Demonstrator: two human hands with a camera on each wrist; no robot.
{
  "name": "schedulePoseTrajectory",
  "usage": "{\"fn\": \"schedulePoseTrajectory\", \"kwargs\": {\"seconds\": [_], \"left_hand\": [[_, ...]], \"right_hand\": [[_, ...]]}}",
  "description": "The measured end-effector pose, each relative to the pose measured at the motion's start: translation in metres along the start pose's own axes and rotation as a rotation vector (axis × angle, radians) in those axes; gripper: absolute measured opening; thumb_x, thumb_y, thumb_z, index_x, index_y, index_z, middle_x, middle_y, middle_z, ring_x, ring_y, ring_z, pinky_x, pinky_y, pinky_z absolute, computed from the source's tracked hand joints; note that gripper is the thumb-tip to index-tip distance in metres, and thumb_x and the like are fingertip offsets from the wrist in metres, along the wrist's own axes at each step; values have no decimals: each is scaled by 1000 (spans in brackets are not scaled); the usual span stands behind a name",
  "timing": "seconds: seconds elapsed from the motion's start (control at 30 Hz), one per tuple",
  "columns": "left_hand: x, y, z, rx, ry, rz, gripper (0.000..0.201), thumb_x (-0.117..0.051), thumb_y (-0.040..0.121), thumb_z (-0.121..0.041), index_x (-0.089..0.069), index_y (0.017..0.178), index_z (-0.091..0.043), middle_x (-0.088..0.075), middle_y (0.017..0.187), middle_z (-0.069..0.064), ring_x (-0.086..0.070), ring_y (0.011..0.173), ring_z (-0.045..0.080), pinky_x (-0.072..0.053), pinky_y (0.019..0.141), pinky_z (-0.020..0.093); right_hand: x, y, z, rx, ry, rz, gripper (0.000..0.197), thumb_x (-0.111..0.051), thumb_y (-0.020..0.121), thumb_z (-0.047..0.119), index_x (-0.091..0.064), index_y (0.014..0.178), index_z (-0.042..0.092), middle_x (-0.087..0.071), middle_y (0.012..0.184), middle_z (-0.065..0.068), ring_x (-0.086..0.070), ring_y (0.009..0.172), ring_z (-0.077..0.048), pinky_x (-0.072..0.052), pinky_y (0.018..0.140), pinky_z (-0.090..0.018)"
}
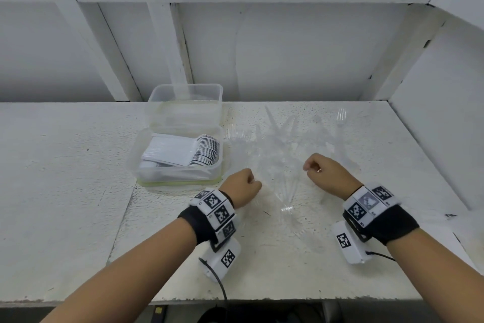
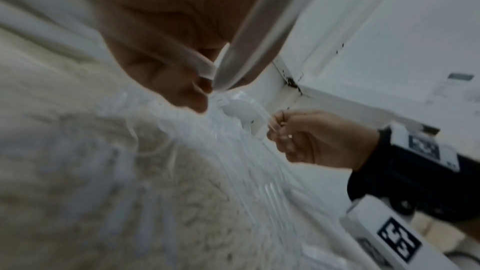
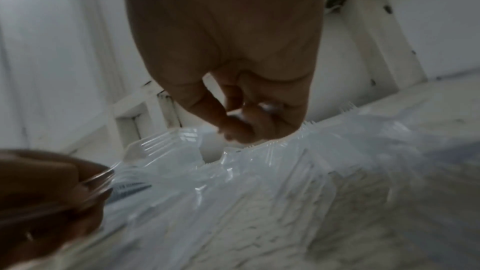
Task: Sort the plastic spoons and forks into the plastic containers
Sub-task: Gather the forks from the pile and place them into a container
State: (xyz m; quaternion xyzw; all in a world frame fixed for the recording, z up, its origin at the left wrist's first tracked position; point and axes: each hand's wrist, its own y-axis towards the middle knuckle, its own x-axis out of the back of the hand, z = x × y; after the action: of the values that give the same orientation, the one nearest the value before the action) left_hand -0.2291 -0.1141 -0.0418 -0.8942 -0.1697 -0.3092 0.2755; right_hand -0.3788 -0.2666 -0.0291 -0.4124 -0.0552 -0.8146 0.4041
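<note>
A loose pile of clear plastic forks [image 1: 281, 155] lies in the middle of the white table [image 1: 65, 191]. My left hand [image 1: 251, 182] is curled at the pile's near left edge and grips a few clear fork handles [image 2: 259, 28] that cross its palm. At the pile's right side my right hand [image 1: 309, 166] is curled too, and its fingertips [image 3: 241, 126] pinch a clear fork. To the left stand two clear containers: the near one [image 1: 217, 169] holds stacked white spoons [image 1: 183, 152], the far one [image 1: 183, 89] looks empty.
A white wall with slanted beams [image 1: 167, 42] rises right behind the table. A side panel [image 1: 440, 113] closes the right end. The table's front edge [image 1: 235, 299] is chipped. Camera cables hang from both wrists.
</note>
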Motion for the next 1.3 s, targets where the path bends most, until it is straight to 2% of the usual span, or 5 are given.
{"fn": "schedulePoseTrajectory", "kwargs": {"seconds": [0.4, 0.5, 0.6, 0.73, 1.3], "left_hand": [[29, -23, 21, 8, -324, -97, 12, -28, 98, -7, -37, 101, -14, -41, 71, 3, -33, 52, 13, -30, 45, 22], [29, -27, 17, 17, -320, -117, 15, -29, 100, -10, -42, 107, -8, -46, 89, 6, -44, 71, 21, -48, 71, 43], [29, -26, 16, 34, -293, -160, 26, -34, 100, -16, -49, 114, -1, -57, 114, 25, -53, 106, 42, -45, 90, 46], [30, -21, 21, 15, -257, -186, 27, -40, 99, -22, -55, 108, -1, -49, 72, -3, -48, 66, 17, -34, 55, 22], [32, -26, -18, -233, -464, -184, 24, -59, 90, -28, -70, 97, -8, -56, 53, -17, -44, 35, -6, -29, 40, 6]], "right_hand": [[-19, -7, 29, 0, -587, 459, 55, -52, 80, 66, -41, 63, 15, -43, 62, 3, -42, 57, -12, -30, 55, -25], [-27, -12, 23, -1, -645, 496, 46, -63, 77, 56, -44, 66, 16, -46, 63, 4, -45, 61, -13, -33, 55, -24], [-29, -15, 21, 43, -477, 443, 29, -62, 84, 29, -44, 64, 20, -48, 67, 6, -44, 62, -8, -34, 56, -20], [-7, -18, 30, 94, -265, 253, 11, -54, 86, 18, -48, 77, 16, -54, 80, 3, -48, 74, -13, -40, 68, -25], [15, -19, 74, 206, 695, -66, 14, -61, 87, 9, -50, 78, 13, -63, 70, -1, -37, 45, -4, -31, 41, -16]]}}
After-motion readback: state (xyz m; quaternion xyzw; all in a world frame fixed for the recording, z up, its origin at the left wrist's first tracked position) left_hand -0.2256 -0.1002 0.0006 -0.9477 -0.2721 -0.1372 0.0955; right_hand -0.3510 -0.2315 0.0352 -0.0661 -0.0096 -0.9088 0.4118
